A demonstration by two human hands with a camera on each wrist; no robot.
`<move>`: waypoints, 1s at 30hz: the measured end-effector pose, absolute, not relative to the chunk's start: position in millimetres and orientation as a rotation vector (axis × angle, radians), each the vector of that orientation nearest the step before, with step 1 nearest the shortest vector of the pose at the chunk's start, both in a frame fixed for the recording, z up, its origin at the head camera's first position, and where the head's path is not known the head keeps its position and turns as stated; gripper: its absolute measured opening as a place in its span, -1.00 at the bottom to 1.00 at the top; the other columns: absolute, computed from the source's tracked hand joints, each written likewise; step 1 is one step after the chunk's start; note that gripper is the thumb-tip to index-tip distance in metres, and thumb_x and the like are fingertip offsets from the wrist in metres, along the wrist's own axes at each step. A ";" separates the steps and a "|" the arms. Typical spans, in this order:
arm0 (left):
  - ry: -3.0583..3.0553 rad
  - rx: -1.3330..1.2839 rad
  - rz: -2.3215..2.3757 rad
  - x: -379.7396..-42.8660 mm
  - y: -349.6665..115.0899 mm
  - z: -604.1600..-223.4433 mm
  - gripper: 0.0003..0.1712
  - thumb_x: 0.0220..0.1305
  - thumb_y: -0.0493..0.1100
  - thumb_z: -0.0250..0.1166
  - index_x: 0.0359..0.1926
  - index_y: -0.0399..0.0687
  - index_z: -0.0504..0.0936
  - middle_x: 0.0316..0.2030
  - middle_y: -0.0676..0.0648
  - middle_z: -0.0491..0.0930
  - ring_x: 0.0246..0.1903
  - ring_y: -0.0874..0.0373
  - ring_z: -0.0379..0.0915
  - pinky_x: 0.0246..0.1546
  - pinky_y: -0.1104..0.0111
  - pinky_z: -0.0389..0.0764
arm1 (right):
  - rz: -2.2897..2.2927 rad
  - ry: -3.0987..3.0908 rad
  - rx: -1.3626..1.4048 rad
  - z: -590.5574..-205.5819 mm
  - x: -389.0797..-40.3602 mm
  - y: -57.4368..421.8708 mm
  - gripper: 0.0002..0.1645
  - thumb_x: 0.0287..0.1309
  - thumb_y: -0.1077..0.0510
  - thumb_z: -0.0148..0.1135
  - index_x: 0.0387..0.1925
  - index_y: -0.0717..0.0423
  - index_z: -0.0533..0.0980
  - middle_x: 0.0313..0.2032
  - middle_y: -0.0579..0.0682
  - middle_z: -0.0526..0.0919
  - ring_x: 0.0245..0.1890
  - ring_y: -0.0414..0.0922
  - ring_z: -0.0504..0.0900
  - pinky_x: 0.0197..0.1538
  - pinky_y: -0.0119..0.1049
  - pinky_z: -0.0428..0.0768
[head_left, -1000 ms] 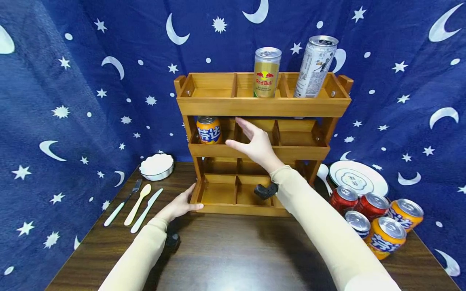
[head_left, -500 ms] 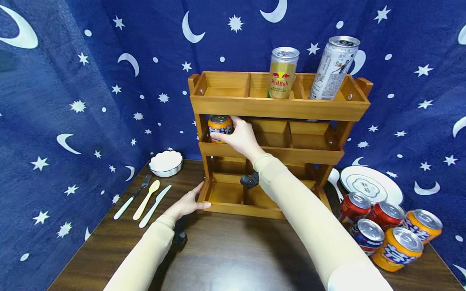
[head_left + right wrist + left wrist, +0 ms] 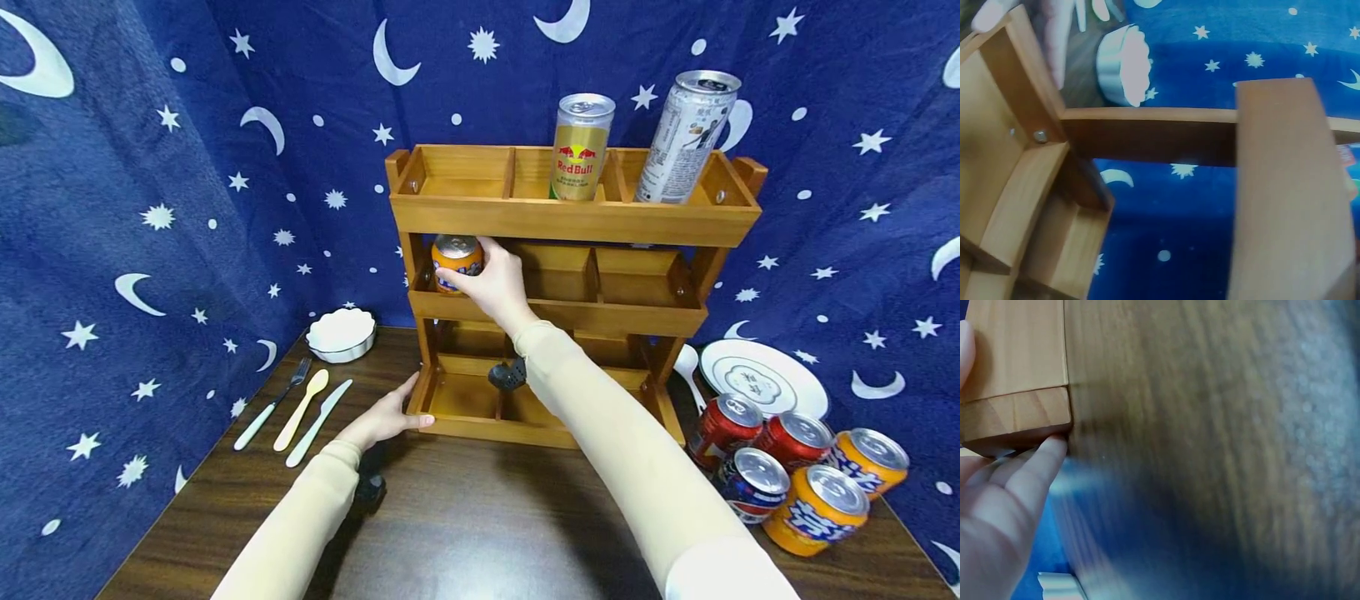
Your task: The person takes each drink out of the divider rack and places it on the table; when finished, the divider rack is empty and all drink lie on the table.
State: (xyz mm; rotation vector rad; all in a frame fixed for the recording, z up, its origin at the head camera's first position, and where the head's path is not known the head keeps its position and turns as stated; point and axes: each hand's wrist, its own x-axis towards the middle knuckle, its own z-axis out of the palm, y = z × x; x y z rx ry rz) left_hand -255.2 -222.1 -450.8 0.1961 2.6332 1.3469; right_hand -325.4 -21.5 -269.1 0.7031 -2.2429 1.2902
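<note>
My right hand [image 3: 501, 283] grips an orange soda can [image 3: 459, 263] with thumb and fingers, at the left compartment of the middle tier of a wooden rack [image 3: 577, 219]. The can's top leans a little forward under the upper tier. My left hand [image 3: 386, 417] holds the rack's lower left corner, thumb on its front board and fingers along the side; in the left wrist view the fingers [image 3: 1035, 475] lie against the wood [image 3: 1016, 412]. On the top tier stand a gold Red Bull can [image 3: 579, 154] and a taller, tilted white can [image 3: 686, 142].
On the right stand red cans [image 3: 723, 429], a dark blue can [image 3: 752, 487] and orange cans [image 3: 817, 517], before a white plate [image 3: 810, 392] and a white spoon [image 3: 688, 375]. On the left lie a fork [image 3: 273, 408], yellow spoon [image 3: 302, 412], knife [image 3: 318, 423] and white fluted dish [image 3: 341, 337].
My right hand has moved left to the orange can in the rack and taken hold of it. The can has since shifted slightly right and forward. My left hand stays at the rack's corner.
</note>
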 end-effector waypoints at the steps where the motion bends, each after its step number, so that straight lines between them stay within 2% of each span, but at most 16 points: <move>1: 2.633 0.189 1.341 -255.2 -221.5 -450.6 0.13 -0.10 0.07 0.35 0.35 -0.11 -0.16 0.26 -0.33 0.08 0.23 -0.18 0.06 0.21 -0.02 0.04 | 1.299 -2.219 0.707 -271.3 -324.2 -19.8 -0.26 -0.29 -0.26 0.33 -0.03 -0.03 0.41 -0.16 -0.12 0.61 -0.19 -0.24 0.58 -0.15 -0.42 0.52; 6: 2.631 0.192 1.335 -259.1 -221.5 -455.1 0.16 -0.13 0.12 0.36 0.36 -0.07 -0.16 0.25 -0.33 0.11 0.21 -0.17 0.10 0.20 -0.02 0.06 | 1.256 -2.084 0.754 -283.9 -321.1 -12.7 -0.18 -0.31 -0.22 0.36 0.04 0.00 0.34 -0.07 -0.09 0.55 -0.08 -0.21 0.54 -0.05 -0.40 0.49; 12: 2.629 0.217 1.341 -259.2 -219.6 -453.5 0.16 -0.13 0.10 0.36 0.36 -0.08 -0.17 0.27 -0.33 0.07 0.24 -0.18 0.03 0.22 -0.03 0.03 | 1.104 -1.902 0.767 -297.9 -320.0 -5.3 -0.12 -0.30 -0.18 0.38 0.10 0.05 0.29 0.00 -0.02 0.51 -0.03 -0.15 0.51 -0.01 -0.40 0.47; 18: 2.614 0.227 1.354 -260.9 -218.1 -454.5 0.15 -0.11 0.08 0.36 0.36 -0.07 -0.18 0.27 -0.33 0.05 0.25 -0.17 0.01 0.23 -0.01 0.00 | 1.036 -1.654 0.839 -296.5 -309.7 2.2 -0.11 -0.33 -0.05 0.44 0.10 0.15 0.30 0.06 0.07 0.46 0.06 -0.09 0.46 0.09 -0.37 0.41; 25: 2.624 0.222 1.331 -259.6 -220.3 -456.0 0.16 -0.11 0.11 0.34 0.36 -0.06 -0.19 0.26 -0.36 0.07 0.23 -0.20 0.03 0.21 -0.04 0.02 | 1.084 -1.507 0.936 -275.2 -278.8 24.9 -0.11 -0.42 0.08 0.49 0.07 0.24 0.35 0.02 0.09 0.50 0.00 -0.13 0.51 -0.07 -0.43 0.51; 30: 2.643 0.191 1.304 -259.6 -223.1 -457.8 0.14 -0.08 0.10 0.33 0.36 -0.05 -0.20 0.25 -0.36 0.09 0.22 -0.21 0.05 0.20 -0.04 0.06 | 1.227 -1.547 1.034 -247.6 -235.0 54.6 -0.17 -0.45 0.27 0.48 0.01 0.39 0.36 -0.05 0.20 0.53 -0.11 -0.11 0.56 -0.20 -0.40 0.56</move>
